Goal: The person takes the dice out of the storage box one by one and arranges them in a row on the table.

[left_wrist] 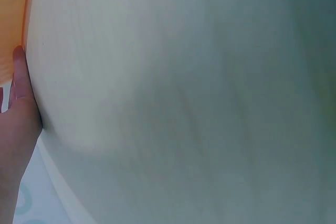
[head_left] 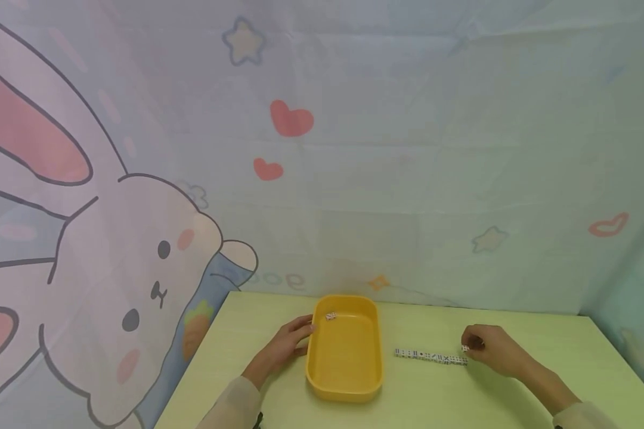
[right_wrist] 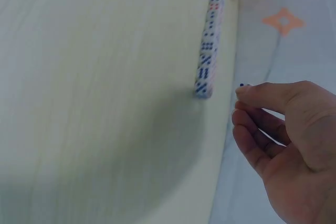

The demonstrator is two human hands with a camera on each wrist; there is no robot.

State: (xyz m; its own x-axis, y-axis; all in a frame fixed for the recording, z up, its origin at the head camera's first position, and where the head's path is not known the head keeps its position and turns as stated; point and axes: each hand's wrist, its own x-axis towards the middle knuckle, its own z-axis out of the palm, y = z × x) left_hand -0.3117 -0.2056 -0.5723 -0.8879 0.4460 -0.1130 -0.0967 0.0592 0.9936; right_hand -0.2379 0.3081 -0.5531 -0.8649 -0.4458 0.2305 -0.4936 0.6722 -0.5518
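Note:
Between thumb and fingertips my right hand (head_left: 491, 350) pinches a small white die (head_left: 464, 348), close to the right end of a row of dice (head_left: 431, 357). In the right wrist view the die (right_wrist: 242, 85) is mostly hidden behind the thumb, and the row (right_wrist: 209, 40) shows blue and red pips. My left hand (head_left: 287, 344) touches the left side of a yellow tray (head_left: 344, 394) with fairly straight fingers. The left wrist view has that hand (left_wrist: 18, 116) against the tray wall (left_wrist: 11, 19). A few dice (head_left: 330, 316) lie in the tray's far left corner.
The pale yellow-green table (head_left: 434, 405) ends at a hanging cloth backdrop (head_left: 386, 179) printed with a rabbit, hearts and stars. The dice row lies to the right of the tray, with a gap between them.

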